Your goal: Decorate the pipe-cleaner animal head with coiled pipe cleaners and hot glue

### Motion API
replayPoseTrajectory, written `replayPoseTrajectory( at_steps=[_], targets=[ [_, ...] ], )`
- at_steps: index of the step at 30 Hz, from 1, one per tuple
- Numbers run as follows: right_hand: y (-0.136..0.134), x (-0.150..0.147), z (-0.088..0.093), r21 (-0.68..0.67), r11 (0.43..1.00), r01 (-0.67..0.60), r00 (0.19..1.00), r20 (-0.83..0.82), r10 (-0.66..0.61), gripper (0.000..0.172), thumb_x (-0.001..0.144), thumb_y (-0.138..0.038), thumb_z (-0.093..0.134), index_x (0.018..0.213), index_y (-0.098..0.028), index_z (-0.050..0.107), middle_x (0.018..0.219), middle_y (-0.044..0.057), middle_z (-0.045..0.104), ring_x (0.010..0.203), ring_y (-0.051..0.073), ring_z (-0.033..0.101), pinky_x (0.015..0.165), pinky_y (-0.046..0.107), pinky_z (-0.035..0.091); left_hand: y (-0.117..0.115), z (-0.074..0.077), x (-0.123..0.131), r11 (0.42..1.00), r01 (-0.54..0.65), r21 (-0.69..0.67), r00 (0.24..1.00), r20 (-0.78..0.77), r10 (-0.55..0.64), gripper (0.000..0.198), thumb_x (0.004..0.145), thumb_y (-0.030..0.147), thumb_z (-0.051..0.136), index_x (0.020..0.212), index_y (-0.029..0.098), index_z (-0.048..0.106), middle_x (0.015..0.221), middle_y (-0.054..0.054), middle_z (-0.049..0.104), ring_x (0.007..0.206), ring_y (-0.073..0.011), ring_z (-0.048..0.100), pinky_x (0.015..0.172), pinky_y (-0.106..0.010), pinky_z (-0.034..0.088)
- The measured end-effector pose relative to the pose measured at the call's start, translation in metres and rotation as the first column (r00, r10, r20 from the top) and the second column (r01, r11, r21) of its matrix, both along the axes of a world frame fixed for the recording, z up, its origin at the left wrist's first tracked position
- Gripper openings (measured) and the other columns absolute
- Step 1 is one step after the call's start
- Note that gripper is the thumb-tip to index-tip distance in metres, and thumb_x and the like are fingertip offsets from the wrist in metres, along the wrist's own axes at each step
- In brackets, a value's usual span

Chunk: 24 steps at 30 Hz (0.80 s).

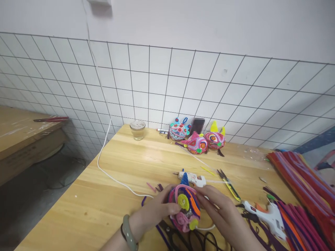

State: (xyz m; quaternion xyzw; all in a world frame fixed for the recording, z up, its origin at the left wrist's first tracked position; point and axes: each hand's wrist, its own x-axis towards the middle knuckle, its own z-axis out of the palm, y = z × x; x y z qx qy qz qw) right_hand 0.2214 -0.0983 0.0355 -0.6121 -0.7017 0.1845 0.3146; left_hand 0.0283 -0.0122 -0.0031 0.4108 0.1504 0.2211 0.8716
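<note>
A round ornament [187,219] covered in coiled pipe cleaners faces me near the table's front. It has a yellow spiral, orange and purple strips, pink curls and a blue point on top. My left hand [159,209] wraps its left side, thumb pressed on the front. At the upper right, the fingers of my right hand [218,205] are pinched against the ornament, where a pink pipe cleaner [184,188] arching over its top ends. Those fingertips are partly hidden. Just behind lies a white glue gun [193,178].
Three finished-looking ornaments [198,143] sit by the tiled wall, near a glass cup [138,130]. Right of my hands are yellow-handled snips [229,185], another glue gun [272,217] and bundled pipe cleaners [305,184]. A white cord [112,177] crosses the table's left; black scissors [174,234] lie beneath the ornament.
</note>
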Motion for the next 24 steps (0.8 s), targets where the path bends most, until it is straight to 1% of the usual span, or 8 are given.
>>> replayPoseTrajectory(
  at_steps=[4, 7, 10, 13, 16, 19, 22, 24],
  targets=[
    [-0.001, -0.006, 0.007, -0.031, 0.997, 0.064, 0.996, -0.059, -0.066, 0.025, 0.095, -0.033, 0.044, 0.107, -0.024, 0.064, 0.096, 0.007, 0.07, 0.09, 0.02, 0.065, 0.078, 0.028, 0.053, -0.001, 0.004, 0.0, 0.991, 0.035, -0.127, 0.999, -0.036, -0.04, 0.05, 0.065, 0.035, 0.078, 0.11, 0.02, 0.062, 0.106, -0.009, 0.071, 0.097, -0.0228, 0.065, 0.081, -0.031, 0.048],
    [0.0, -0.012, 0.013, -0.05, 0.991, 0.124, 0.984, -0.123, -0.129, 0.026, 0.092, -0.036, 0.047, 0.104, -0.023, 0.067, 0.093, 0.007, 0.071, 0.091, 0.021, 0.066, 0.077, 0.026, 0.053, -0.001, 0.004, -0.001, 0.987, 0.063, -0.149, 0.996, -0.052, -0.072, 0.054, 0.062, 0.036, 0.081, 0.111, 0.021, 0.062, 0.107, -0.008, 0.071, 0.095, -0.0222, 0.066, 0.081, -0.031, 0.048],
    [0.0, -0.015, 0.018, -0.038, 0.986, 0.16, 0.966, -0.2, -0.165, 0.027, 0.09, -0.038, 0.05, 0.094, -0.023, 0.071, 0.086, 0.005, 0.073, 0.083, 0.021, 0.068, 0.071, 0.024, 0.054, -0.001, 0.003, 0.0, 0.986, 0.058, -0.159, 0.997, -0.046, -0.066, 0.053, 0.061, 0.036, 0.082, 0.109, 0.022, 0.063, 0.105, -0.008, 0.071, 0.094, -0.0211, 0.067, 0.078, -0.03, 0.049],
    [-0.002, -0.013, 0.02, -0.027, 0.952, 0.304, 0.911, -0.283, -0.299, 0.029, 0.087, -0.043, 0.053, 0.085, -0.022, 0.073, 0.078, 0.004, 0.073, 0.072, 0.019, 0.067, 0.061, 0.022, 0.053, 0.0, 0.002, 0.0, 0.982, 0.016, -0.188, 1.0, -0.014, -0.019, 0.049, 0.063, 0.035, 0.081, 0.108, 0.022, 0.064, 0.105, -0.007, 0.071, 0.094, -0.0206, 0.067, 0.077, -0.029, 0.049],
    [-0.006, -0.006, 0.019, -0.063, 0.897, 0.437, 0.826, -0.366, -0.428, 0.031, 0.084, -0.048, 0.056, 0.086, -0.022, 0.073, 0.076, 0.003, 0.072, 0.068, 0.018, 0.065, 0.058, 0.02, 0.051, 0.003, 0.0, 0.0, 0.975, -0.006, -0.222, 0.999, 0.037, 0.014, 0.053, 0.064, 0.034, 0.08, 0.113, 0.021, 0.063, 0.109, -0.01, 0.071, 0.098, -0.0235, 0.066, 0.079, -0.032, 0.049],
    [-0.009, -0.002, 0.019, -0.106, 0.889, 0.445, 0.782, -0.438, -0.444, 0.033, 0.081, -0.051, 0.059, 0.088, -0.023, 0.074, 0.073, 0.002, 0.071, 0.068, 0.017, 0.064, 0.061, 0.02, 0.052, 0.004, -0.002, 0.0, 0.97, -0.022, -0.243, 0.994, 0.102, 0.048, 0.051, 0.07, 0.032, 0.076, 0.117, 0.019, 0.061, 0.112, -0.012, 0.07, 0.1, -0.0245, 0.066, 0.084, -0.034, 0.049],
    [-0.01, -0.003, 0.02, -0.129, 0.902, 0.412, 0.779, -0.463, -0.422, 0.034, 0.078, -0.053, 0.061, 0.086, -0.022, 0.075, 0.076, 0.004, 0.071, 0.072, 0.019, 0.064, 0.062, 0.021, 0.051, 0.006, -0.002, 0.001, 0.965, -0.046, -0.257, 0.981, 0.169, 0.092, 0.046, 0.072, 0.03, 0.074, 0.114, 0.017, 0.063, 0.107, -0.012, 0.072, 0.099, -0.025, 0.067, 0.088, -0.036, 0.047],
    [-0.01, -0.005, 0.019, -0.147, 0.903, 0.403, 0.778, -0.465, -0.423, 0.034, 0.079, -0.052, 0.061, 0.083, -0.021, 0.075, 0.073, 0.003, 0.068, 0.068, 0.018, 0.06, 0.059, 0.022, 0.049, 0.007, -0.001, 0.001, 0.964, -0.074, -0.257, 0.974, 0.19, 0.125, 0.043, 0.071, 0.03, 0.074, 0.111, 0.016, 0.065, 0.103, -0.012, 0.073, 0.099, -0.0264, 0.066, 0.091, -0.038, 0.046]
  ],
)
